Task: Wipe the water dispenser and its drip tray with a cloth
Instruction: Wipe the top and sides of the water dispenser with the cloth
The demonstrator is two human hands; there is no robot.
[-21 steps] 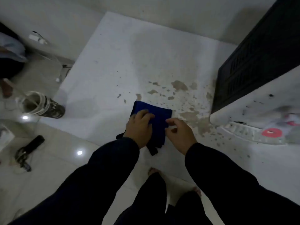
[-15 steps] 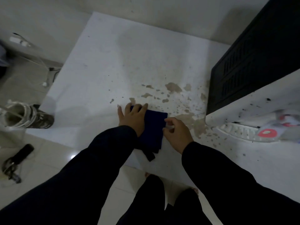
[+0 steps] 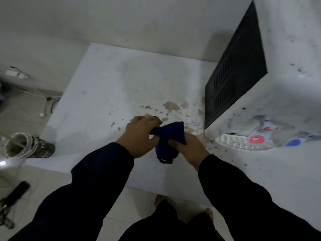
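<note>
A dark blue cloth (image 3: 169, 136) is bunched up between both my hands, lifted just above a white stained counter (image 3: 107, 94). My left hand (image 3: 141, 134) grips its upper left part. My right hand (image 3: 188, 150) holds its lower right part. At the right stands the white water dispenser (image 3: 284, 70) with a black vented side panel (image 3: 234, 79). Its white slotted drip tray (image 3: 238, 140) sits under blurred red and blue taps (image 3: 256, 139), a short way right of the cloth.
Brown stains (image 3: 172, 106) spot the counter between my hands and the dispenser. A dirty jar (image 3: 26, 145) stands at the counter's left corner. Cables (image 3: 43, 105) and a dark tool (image 3: 15, 193) lie on the tiled floor at the left.
The cloth lay flat on the counter under my left palm; now both hands have gathered it and raised it off the surface. The camera has tilted up, showing more of the dispenser.
</note>
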